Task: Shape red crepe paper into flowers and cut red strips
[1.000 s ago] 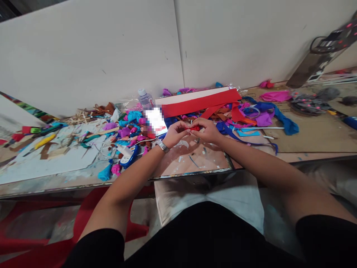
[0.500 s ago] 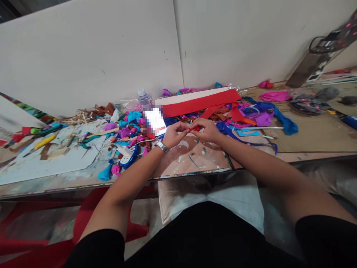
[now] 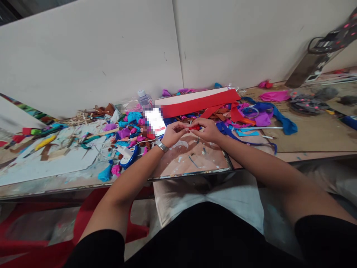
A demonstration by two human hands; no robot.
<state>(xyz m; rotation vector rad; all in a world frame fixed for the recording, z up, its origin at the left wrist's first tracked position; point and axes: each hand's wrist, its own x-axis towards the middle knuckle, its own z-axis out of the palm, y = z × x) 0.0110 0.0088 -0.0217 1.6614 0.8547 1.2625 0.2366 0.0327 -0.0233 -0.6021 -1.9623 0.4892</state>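
My left hand (image 3: 174, 134) and my right hand (image 3: 208, 130) meet above the bare wooden part of the table (image 3: 192, 158). Between their fingertips is a small crumpled piece of red paper (image 3: 195, 127), pinched from both sides. Fingers hide much of its shape. A wide red paper strip (image 3: 200, 104) lies just behind the hands, over a heap of coloured scraps. Left of it, a phone-like device (image 3: 156, 121) with a bright, partly blurred screen stands close to my left hand.
A clear bottle (image 3: 144, 98) stands by the wall. To the left are a blue power strip (image 3: 129, 156), a yellow-handled cutter (image 3: 45, 142) and thin wooden sticks (image 3: 83, 116). Cardboard (image 3: 304, 137) covers the right side, with a dark tumbler (image 3: 305, 69) behind. A red chair (image 3: 92, 212) is below.
The fingers of my left hand have shifted slightly on the red paper, the thumb now extending toward it. Both hands stay in nearly the same place.
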